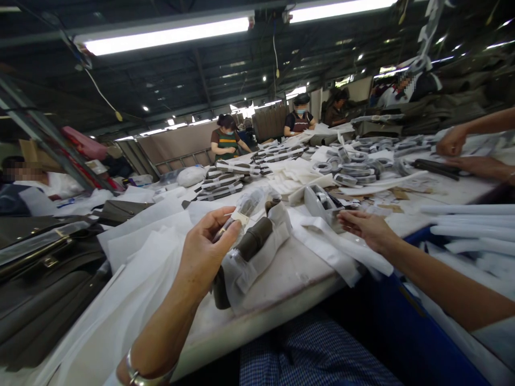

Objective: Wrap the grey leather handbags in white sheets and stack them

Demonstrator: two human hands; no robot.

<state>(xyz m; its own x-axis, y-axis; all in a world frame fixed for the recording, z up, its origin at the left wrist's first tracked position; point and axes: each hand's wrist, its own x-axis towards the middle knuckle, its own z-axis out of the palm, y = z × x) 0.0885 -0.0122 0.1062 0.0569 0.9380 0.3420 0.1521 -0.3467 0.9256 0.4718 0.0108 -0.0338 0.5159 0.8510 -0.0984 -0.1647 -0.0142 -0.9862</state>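
Observation:
My left hand (207, 244) is raised above the white table (289, 273), its fingers pinched on a dark strap wrapped in clear plastic (245, 209) with a small pale label. The strap's lower part (253, 244) lies in white wrapping on the table. My right hand (364, 225) reaches out to a grey tape dispenser (322, 203), fingers stretched and touching its near side, with nothing held.
White wrapping sheets (137, 241) cover the table's left, beside dark bags (44, 268). Bundles of wrapped straps (225, 182) and tape rolls (354, 169) lie further back. Another person's hands (462, 150) work at the right. Several people sit behind. White rolls (470, 225) lie in a blue bin.

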